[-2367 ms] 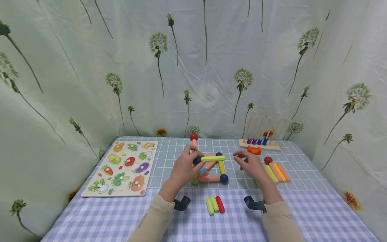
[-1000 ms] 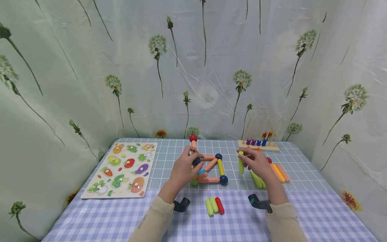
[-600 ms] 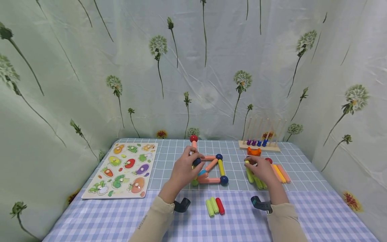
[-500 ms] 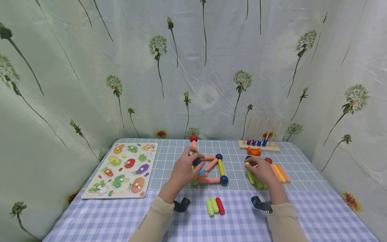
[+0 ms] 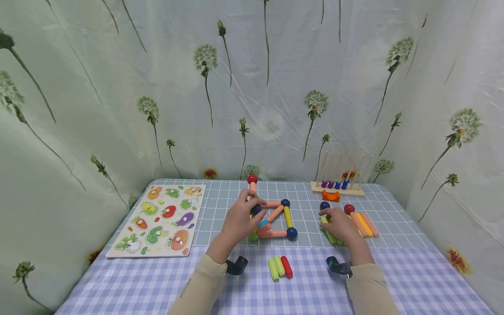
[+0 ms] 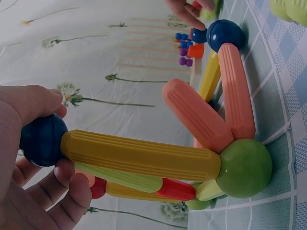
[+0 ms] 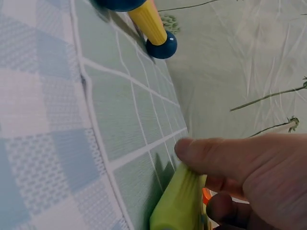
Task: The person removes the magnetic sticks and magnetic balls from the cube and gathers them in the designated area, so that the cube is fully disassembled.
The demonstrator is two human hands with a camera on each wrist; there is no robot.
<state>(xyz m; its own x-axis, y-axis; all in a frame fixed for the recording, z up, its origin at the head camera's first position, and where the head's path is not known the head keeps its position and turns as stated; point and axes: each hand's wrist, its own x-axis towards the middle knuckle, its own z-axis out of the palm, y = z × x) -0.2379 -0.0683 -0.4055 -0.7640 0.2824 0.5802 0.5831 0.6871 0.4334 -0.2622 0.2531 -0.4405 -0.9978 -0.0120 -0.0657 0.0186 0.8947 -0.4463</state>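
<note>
My left hand [image 5: 238,218] grips a dark blue ball [image 6: 44,140] between thumb and fingers. That ball tops a yellow rod [image 6: 141,155], whose other end meets a green ball [image 6: 244,167] on the mat. From there a frame of rods and balls spreads over the mat, with salmon rods [image 6: 237,91] and a blue corner ball [image 5: 292,233]. Over on the right, my right hand [image 5: 341,225] is over several lime green rods [image 5: 328,235] lying side by side. Its thumb [image 7: 206,152] is right at one rod's end, the fingers loosely bent beyond it.
Near the right hand are a blue ball [image 5: 324,205], a red ball [image 5: 349,209], orange and salmon rods [image 5: 366,224] and an orange piece [image 5: 330,195]. A peg rack [image 5: 338,189] stands behind. Short sticks [image 5: 279,267] lie in front; a vegetable puzzle board [image 5: 157,221] lies left.
A lime green rod attached to the left hand's blue ball came off in the right hand and was laid beside the other green rods. The right fingers have since loosened; the left hand stayed put.
</note>
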